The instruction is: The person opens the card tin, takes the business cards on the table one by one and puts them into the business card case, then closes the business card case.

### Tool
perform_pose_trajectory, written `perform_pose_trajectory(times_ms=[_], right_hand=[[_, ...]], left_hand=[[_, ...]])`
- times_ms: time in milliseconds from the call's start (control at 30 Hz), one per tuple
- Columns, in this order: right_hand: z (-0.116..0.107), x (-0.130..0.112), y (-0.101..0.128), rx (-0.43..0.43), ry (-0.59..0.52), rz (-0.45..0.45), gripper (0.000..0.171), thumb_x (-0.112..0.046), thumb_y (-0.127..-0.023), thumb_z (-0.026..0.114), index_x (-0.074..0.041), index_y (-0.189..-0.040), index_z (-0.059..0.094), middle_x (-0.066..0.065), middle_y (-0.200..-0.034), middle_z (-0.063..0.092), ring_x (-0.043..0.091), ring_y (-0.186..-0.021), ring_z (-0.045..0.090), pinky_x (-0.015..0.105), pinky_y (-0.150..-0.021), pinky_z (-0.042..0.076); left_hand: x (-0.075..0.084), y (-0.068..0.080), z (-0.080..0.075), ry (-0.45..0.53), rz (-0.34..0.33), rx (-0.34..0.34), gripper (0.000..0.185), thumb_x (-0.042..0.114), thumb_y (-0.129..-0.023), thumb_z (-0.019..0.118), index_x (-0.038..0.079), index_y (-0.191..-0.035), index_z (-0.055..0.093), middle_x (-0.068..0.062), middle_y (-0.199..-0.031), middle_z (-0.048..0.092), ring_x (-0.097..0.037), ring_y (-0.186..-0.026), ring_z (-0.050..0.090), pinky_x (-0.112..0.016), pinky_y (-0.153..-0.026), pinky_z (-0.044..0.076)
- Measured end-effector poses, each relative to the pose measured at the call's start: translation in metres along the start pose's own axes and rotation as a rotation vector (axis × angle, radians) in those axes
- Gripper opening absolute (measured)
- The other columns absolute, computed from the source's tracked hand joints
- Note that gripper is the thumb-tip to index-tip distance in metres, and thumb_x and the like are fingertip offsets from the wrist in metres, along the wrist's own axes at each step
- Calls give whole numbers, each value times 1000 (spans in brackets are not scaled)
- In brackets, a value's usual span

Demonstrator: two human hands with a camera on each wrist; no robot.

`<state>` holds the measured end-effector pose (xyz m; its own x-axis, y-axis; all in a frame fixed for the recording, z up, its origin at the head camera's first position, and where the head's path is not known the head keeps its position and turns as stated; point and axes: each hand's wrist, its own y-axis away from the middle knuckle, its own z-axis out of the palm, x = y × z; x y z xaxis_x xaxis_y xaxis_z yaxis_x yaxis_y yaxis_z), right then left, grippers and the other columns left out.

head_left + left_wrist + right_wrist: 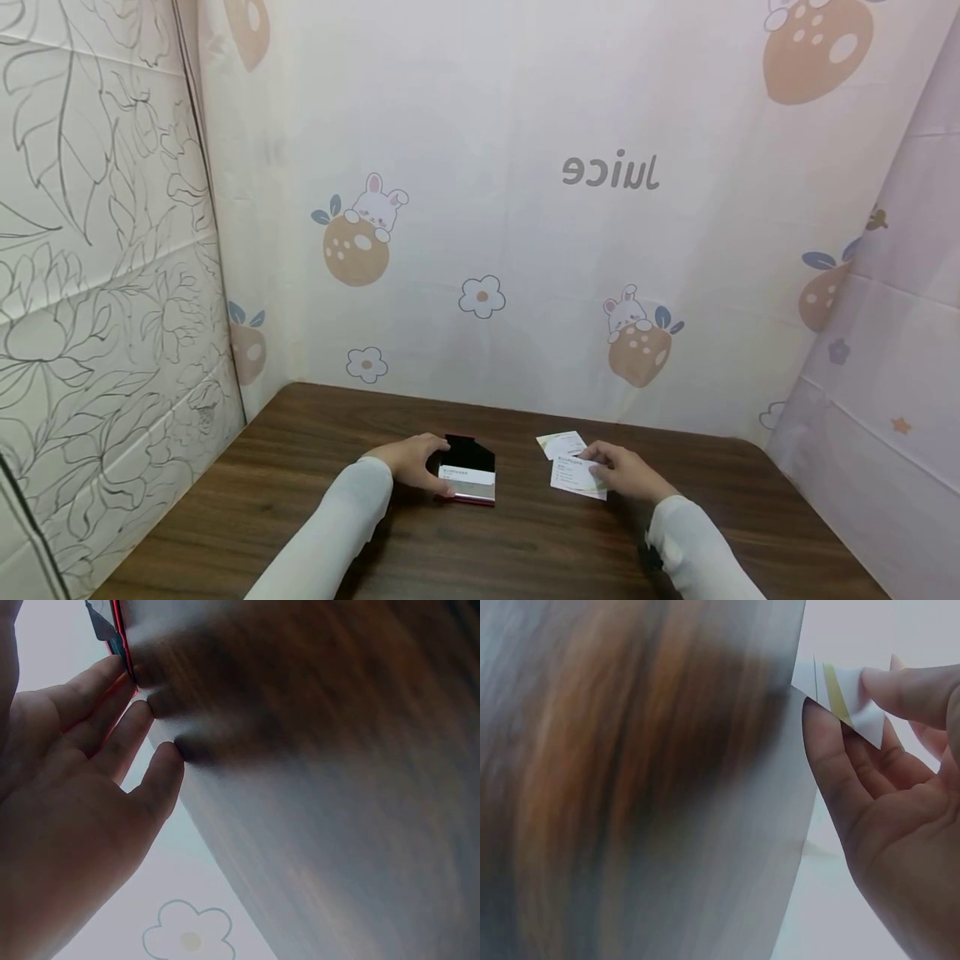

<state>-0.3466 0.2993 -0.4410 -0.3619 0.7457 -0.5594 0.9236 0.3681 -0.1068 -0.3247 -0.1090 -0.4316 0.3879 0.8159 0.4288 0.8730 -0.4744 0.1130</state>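
On the wooden table (525,533), the left hand (408,460) grips the open red card case (467,479) at centre, while — just right of the case — the right hand (626,472) pinches a white card (573,475), another card (561,444) lying just behind.

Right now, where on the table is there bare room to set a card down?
Bare wood lies left of the card case, and a strip runs between it and the loose cards. It is crowded around the right hand.
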Motion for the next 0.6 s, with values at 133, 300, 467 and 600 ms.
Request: perform_pose_trajectory(times_ms=[133,300,467,600], right_hand=[[3,-10,-3,23,-4,-30,18,-2,-93,64,-12,-108,67,2,-94,62,19,-84,54,37,-74,46],[11,-26,-11,49,-28,-68,19,-2,-93,64,-12,-109,67,6,-99,66,21,-87,58,39,-74,49],[23,-41,-24,63,-38,-95,19,-2,-95,63,-14,-110,68,7,-107,68,24,-95,62,44,-79,51],[33,-58,-35,52,-50,-121,20,-4,-96,62,-14,-111,69,6,-107,68,23,-95,62,46,-81,51]], left_hand=[[-1,-1,0,5,-3,1,83,53,-79,80,10,-144,52,-9,-147,47,-27,-136,44,-48,-107,40],[-1,-1,1,6,4,0,83,54,-79,79,10,-144,52,-9,-148,47,-27,-136,44,-48,-107,40],[-1,0,0,7,7,2,82,53,-79,80,10,-144,52,-9,-148,47,-27,-136,44,-48,-107,39],[0,1,0,2,16,10,82,52,-79,80,9,-143,52,-9,-147,47,-27,-136,44,-47,-108,39]])
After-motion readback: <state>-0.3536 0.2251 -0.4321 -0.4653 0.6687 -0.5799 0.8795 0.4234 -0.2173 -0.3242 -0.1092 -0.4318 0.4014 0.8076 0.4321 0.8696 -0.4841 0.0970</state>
